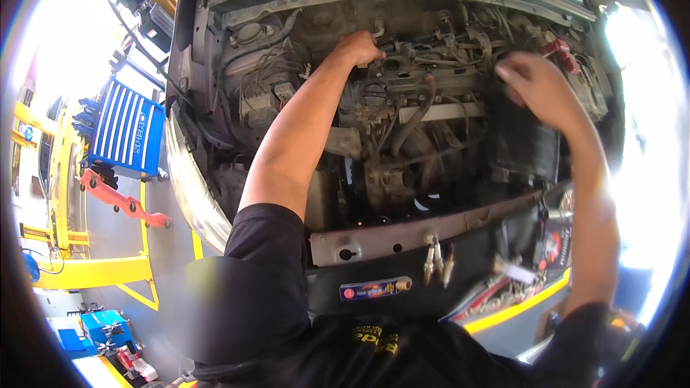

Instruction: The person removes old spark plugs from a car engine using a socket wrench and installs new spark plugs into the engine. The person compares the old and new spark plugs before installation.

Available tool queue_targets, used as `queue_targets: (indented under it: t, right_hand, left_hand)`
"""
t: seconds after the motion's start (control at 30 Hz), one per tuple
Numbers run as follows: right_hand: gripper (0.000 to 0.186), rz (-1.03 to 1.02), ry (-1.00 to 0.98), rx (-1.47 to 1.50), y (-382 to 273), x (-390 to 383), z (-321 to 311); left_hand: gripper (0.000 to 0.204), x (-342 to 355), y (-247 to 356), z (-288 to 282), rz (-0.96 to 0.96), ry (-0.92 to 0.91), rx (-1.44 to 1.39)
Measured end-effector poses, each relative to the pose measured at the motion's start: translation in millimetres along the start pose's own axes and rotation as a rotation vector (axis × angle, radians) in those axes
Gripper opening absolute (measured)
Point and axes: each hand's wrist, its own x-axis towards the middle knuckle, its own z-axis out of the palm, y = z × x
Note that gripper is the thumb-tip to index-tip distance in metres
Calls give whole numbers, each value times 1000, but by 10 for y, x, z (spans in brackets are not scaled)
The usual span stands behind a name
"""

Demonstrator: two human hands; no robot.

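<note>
My left hand reaches over the car engine to its far left part. Its fingers are curled closed at the top of the engine, and what they grip is hidden. Over the right part of the engine bay is my right hand, raised above a black box-shaped housing. Motion blurs its fingers, so their state cannot be made out. Several spark plugs lie on the dark front cover near me, beside a small printed carton.
A battery with a red terminal cover sits at the far right. The front crossmember runs between me and the engine. Lower right is a tray of tools. Left stand a blue tool cabinet and a red creeper.
</note>
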Motion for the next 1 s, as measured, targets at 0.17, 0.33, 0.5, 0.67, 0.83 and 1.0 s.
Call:
queue_targets:
  t: [0.17, 0.33, 0.5, 0.67, 0.83, 1.0]
  right_hand:
    - [68, 13, -184, -259, 167, 1846, 1121]
    - [74, 147, -247, 228, 118, 2138, 1351]
    - [49, -47, 16, 463, 238, 2144, 1185]
    - [49, -171, 250, -45, 60, 1893, 1142]
    - [48, -153, 221, 124, 31, 1909, 1176]
    - [46, -255, 263, 148, 97, 1983, 1291]
  left_hand:
    - [42, 200, 256, 188, 128, 48, 55]
    - [44, 49, 272, 109, 204, 180, -153]
    - [55, 70, 481, 205, 265, 264, -575]
    - [51, 196, 470, 358, 274, 109, -532]
    - [46, 317, 232, 312, 379, 194, -256]
    - [44, 245, 197, 236, 336, 127, -240]
